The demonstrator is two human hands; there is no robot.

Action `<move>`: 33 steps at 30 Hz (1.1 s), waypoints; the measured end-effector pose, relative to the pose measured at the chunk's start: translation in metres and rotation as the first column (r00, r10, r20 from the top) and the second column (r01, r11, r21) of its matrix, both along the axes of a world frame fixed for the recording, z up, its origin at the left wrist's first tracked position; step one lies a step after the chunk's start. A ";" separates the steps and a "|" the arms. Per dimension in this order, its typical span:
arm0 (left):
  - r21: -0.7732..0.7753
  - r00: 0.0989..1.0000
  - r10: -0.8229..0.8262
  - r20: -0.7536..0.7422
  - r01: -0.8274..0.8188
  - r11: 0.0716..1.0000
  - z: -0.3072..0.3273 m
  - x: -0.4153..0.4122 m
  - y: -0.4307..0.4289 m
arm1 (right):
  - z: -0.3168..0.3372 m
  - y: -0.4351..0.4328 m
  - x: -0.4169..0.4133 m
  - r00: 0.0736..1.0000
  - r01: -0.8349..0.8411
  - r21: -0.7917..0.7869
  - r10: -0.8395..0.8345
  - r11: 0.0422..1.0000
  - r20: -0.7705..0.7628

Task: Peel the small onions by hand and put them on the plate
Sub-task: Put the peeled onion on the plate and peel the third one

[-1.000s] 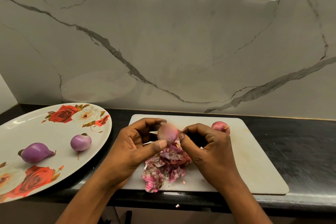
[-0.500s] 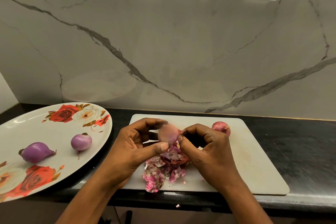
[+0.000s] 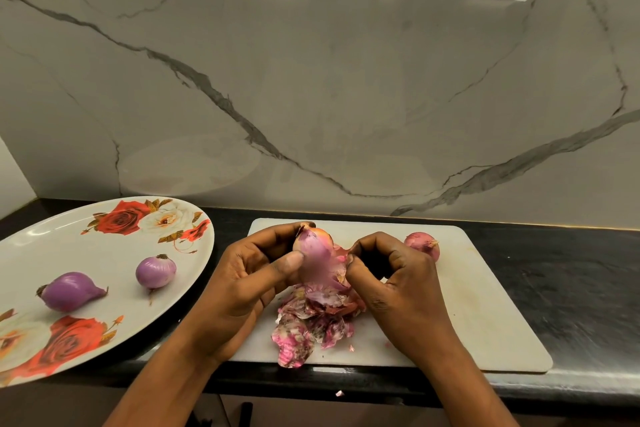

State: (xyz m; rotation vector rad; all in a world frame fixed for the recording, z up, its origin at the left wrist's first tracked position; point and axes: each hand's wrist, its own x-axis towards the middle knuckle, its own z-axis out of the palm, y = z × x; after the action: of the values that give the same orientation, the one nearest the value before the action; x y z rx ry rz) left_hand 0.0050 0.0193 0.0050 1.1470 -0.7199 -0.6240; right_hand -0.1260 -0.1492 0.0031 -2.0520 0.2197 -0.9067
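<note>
Left hand [image 3: 249, 284]: grips the held onion [image 3: 313, 251], with the thumb pressed across its front and the fingers curled behind it.
Right hand [image 3: 398, 288]: fingers are curled, and the thumb and fingertips pinch a skin flap [image 3: 337, 256] at the onion's right side.
Held onion: lifted above the board [image 3: 485, 305], between the two hands. It is pink, with a papery orange patch near the top and a dry tip pointing up and left.
Skin flap: thin, pale pink and stretched from the onion to the right hand. It seems joined to the onion, though the fingers hide the edge.
Peels [image 3: 311, 322]: a loose pink and white heap on the board, directly under the held onion and between the wrists.
Spare onion [image 3: 422, 244]: unpeeled and reddish, on the far part of the board just behind the right hand.
Plate [image 3: 86, 246]: white with a rose print, on the counter [image 3: 571, 270] left of the board.
Round onion [image 3: 156, 272]: peeled and purple, on the plate nearest the left hand.
Long onion [image 3: 69, 291]: peeled and purple, on the plate left of the round one and apart from it.
Wall [image 3: 346, 80]: grey-veined marble behind the counter.
</note>
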 end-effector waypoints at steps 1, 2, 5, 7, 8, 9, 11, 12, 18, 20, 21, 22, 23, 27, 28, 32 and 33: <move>-0.001 1.000 -0.006 -0.006 0.006 1.000 0.000 0.001 0.000 | 0.000 0.000 0.000 1.000 0.007 0.000 -0.007 1.000 0.002; -0.001 1.000 -0.010 -0.013 0.010 1.000 0.000 0.001 0.000 | 0.001 0.001 0.000 1.000 0.014 0.002 -0.014 1.000 0.003; 0.002 1.000 0.015 -0.022 -0.015 1.000 0.000 0.001 -0.001 | 0.000 0.000 0.000 0.999 0.034 -0.002 -0.034 0.999 -0.003; 0.001 0.999 0.021 -0.030 -0.021 1.000 0.000 0.000 -0.002 | -0.002 -0.001 0.000 0.999 0.046 -0.003 -0.046 0.999 -0.013; 0.001 0.999 0.021 -0.034 -0.021 1.000 0.001 0.000 -0.002 | -0.003 -0.001 0.001 0.998 0.052 -0.006 -0.052 0.999 -0.017; -0.001 0.999 0.020 -0.035 -0.020 1.000 0.001 0.000 -0.002 | -0.003 -0.001 0.001 0.998 0.059 -0.011 -0.059 0.998 -0.018; -0.014 0.999 0.012 -0.046 -0.012 1.000 0.000 0.002 -0.002 | -0.002 -0.001 0.001 0.997 0.072 -0.025 -0.072 0.997 -0.013; -0.021 0.998 0.007 -0.056 -0.008 1.000 -0.001 0.002 -0.002 | -0.002 -0.001 0.001 0.997 0.076 -0.029 -0.077 0.997 -0.011; -0.039 0.993 -0.017 -0.113 0.013 0.999 -0.001 0.004 -0.001 | -0.002 -0.003 0.002 0.992 0.129 -0.015 -0.129 0.992 0.001; -0.041 0.990 -0.011 -0.138 0.005 0.999 -0.001 0.005 0.000 | -0.003 -0.004 0.002 0.989 0.148 0.003 -0.148 0.989 0.004; -0.030 0.990 -0.012 -0.140 0.008 1.000 0.000 0.005 0.000 | -0.004 -0.004 0.001 0.989 0.146 -0.006 -0.146 0.989 0.002; -0.016 0.990 -0.016 -0.139 0.014 1.000 0.001 0.004 0.000 | -0.005 -0.004 0.001 0.990 0.144 -0.024 -0.144 0.989 0.002; -0.007 0.990 -0.020 -0.137 0.019 1.000 0.001 0.003 0.000 | -0.006 -0.004 0.000 0.990 0.143 -0.039 -0.143 0.989 0.007; 0.016 0.991 -0.021 -0.131 0.023 1.000 0.003 0.001 -0.001 | -0.007 -0.006 -0.002 0.989 0.141 -0.060 -0.137 0.988 0.055; 0.022 0.991 -0.018 -0.132 0.021 1.000 0.003 0.001 -0.001 | -0.007 -0.006 -0.002 0.990 0.129 -0.072 -0.125 0.989 0.063; 0.038 0.988 -0.033 -0.149 0.039 0.999 0.004 0.001 -0.002 | -0.009 -0.006 -0.003 0.991 0.091 -0.089 -0.081 0.992 0.106; 0.041 0.987 -0.036 -0.157 0.043 0.998 0.004 0.001 -0.002 | -0.010 -0.006 -0.003 0.991 0.082 -0.091 -0.071 0.992 0.115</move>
State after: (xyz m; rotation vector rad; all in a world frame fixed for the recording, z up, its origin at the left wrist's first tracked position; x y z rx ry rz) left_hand 0.0058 0.0173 0.0092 1.1133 -0.5985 -0.7576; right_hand -0.1286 -0.1553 -0.0067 -2.0853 0.1992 -1.0946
